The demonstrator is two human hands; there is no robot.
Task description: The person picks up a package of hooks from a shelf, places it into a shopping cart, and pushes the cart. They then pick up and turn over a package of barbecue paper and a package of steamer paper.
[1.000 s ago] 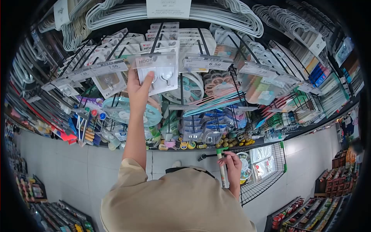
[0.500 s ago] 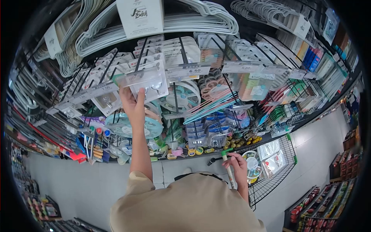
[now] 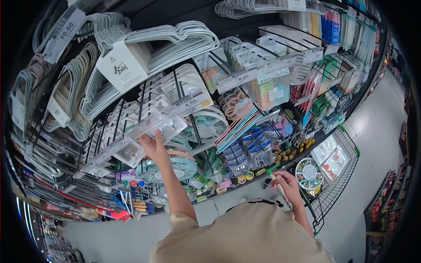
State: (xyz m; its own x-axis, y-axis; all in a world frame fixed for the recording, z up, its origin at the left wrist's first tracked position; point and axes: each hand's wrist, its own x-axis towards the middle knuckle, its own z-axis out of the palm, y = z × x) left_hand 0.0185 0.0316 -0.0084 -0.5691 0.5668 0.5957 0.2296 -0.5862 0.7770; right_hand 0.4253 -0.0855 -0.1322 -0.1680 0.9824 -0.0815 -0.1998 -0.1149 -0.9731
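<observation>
My left hand [image 3: 155, 147] reaches up to the shelf rack. Its thumb lies on the front of a clear-and-white pack of hooks [image 3: 175, 126], and its other fingers are partly hidden behind the pack and the price strip. Adhesive hook packs [image 3: 130, 151] hang just left of and below that hand. Low on the right, my right hand [image 3: 287, 186] is wrapped around the green-ended, patterned shopping cart handle [image 3: 281, 189]. A round white drying rack [image 3: 309, 174] and clear-wrapped packs [image 3: 334, 164] lie in the wire cart [image 3: 331, 205].
White hangers [image 3: 175, 44] hang above my left hand. Pink and blue hangers [image 3: 239, 129], teal round racks [image 3: 171, 168] and blue blister packs [image 3: 247, 153] fill the lower pegs. Price strips [image 3: 239, 79] jut out along the shelf front. Tiled floor [image 3: 188, 225] runs behind me.
The view has turned and shifted, so the shelf and cart sit differently in it. My left hand stays at the hook pack; my right hand stays on the cart handle.
</observation>
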